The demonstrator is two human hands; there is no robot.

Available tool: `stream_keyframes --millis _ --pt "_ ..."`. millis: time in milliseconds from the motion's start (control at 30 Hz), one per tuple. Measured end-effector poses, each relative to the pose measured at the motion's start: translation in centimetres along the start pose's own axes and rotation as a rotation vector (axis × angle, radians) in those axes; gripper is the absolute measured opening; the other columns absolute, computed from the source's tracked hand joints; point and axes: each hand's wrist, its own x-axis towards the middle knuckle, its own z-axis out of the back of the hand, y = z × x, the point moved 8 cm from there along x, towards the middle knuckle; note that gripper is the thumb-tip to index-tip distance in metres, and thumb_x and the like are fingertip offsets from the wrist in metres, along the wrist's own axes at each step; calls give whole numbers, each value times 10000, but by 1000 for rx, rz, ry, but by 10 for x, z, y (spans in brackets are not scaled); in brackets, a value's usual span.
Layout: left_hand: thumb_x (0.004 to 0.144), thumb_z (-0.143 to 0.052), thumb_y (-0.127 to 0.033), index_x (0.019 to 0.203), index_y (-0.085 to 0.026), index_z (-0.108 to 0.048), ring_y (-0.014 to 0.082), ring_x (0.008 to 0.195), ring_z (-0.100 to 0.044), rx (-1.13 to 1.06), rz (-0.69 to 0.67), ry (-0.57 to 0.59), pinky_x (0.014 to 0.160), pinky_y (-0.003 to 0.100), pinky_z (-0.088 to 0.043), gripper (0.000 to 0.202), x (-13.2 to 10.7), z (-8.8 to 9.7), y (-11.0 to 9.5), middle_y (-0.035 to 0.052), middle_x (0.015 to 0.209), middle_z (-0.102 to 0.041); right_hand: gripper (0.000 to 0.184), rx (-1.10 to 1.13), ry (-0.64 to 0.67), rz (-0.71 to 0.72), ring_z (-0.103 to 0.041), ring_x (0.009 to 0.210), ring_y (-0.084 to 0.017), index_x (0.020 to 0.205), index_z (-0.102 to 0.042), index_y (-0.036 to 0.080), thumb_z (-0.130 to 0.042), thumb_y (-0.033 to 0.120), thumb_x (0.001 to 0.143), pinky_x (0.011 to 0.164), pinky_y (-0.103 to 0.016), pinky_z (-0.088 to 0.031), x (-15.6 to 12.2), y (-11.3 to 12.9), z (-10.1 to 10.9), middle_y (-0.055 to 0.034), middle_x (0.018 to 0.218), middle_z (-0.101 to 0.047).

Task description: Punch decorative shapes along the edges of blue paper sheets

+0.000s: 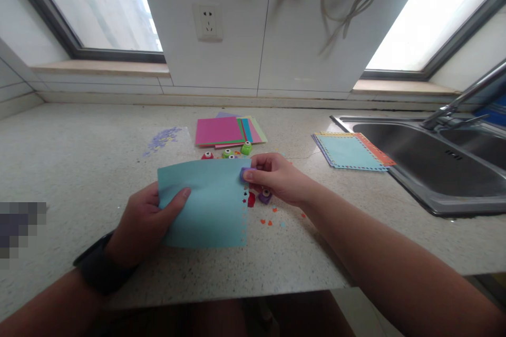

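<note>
My left hand (148,218) grips the left edge of a light blue paper sheet (209,202), thumb on top, holding it just above the counter. A row of small punched shapes runs down the sheet's right edge. My right hand (276,176) pinches a small purple punch (245,172) onto the sheet's upper right corner. Other small punches lie close by: a purple one (265,196) and a red one (251,199) under my right hand, then a red one (207,156) and two green ones (246,148) behind the sheet.
A stack of coloured papers (225,131) lies further back, and a pile of punched-edge sheets (350,151) lies beside the steel sink (430,168) on the right. Purple paper bits (162,139) and small coloured cut-outs (271,221) dot the speckled counter (79,168). A wall socket (208,22) is above.
</note>
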Motion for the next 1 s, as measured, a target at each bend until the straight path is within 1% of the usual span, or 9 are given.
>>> stream_keyframes --millis 200,300,400,500,633,800,1000 --pt "782 -659 -528 769 -232 -673 221 593 -657 -13 19 4 537 288 -549 296 0 -1 4 5 674 -721 365 39 -20 12 -469 487 -76 714 -533 175 -777 434 792 431 -214 -315 2 0 1 30 583 -566" --pt "779 -664 -523 786 -233 -679 224 616 -668 -23 10 6 554 289 -557 290 0 -1 3 8 709 -738 365 41 -5 17 -478 478 -76 712 -526 177 -774 431 797 425 -213 -322 1 0 0 34 574 -564" --pt "777 -664 -516 765 -234 -671 221 612 -668 -20 6 2 555 287 -557 282 0 1 2 6 706 -739 360 35 8 8 -489 475 -79 715 -522 180 -765 429 810 422 -213 -333 1 0 -1 34 577 -566" --pt "781 -660 -519 748 -235 -666 219 598 -665 -18 12 5 546 285 -554 285 0 1 3 4 684 -732 327 43 4 16 -504 493 -86 735 -546 175 -749 413 828 428 -215 -335 1 0 0 28 592 -571" --pt "783 -657 -540 782 -234 -684 230 621 -680 -21 29 5 557 290 -560 306 0 0 5 11 701 -742 295 77 19 23 -503 531 -90 765 -591 165 -738 410 837 457 -223 -351 2 1 2 18 629 -569" --pt "778 -664 -538 784 -238 -689 240 650 -699 -30 39 2 578 291 -569 300 0 0 5 11 732 -761 244 129 -75 42 -512 598 -99 815 -648 158 -753 379 812 523 -248 -402 0 10 18 0 713 -575" --pt "779 -669 -559 849 -234 -707 257 707 -708 -78 72 20 617 307 -578 335 1 -2 10 27 799 -775 213 200 -138 49 -500 616 -100 830 -660 150 -747 344 811 553 -255 -402 -2 16 28 -7 734 -590"
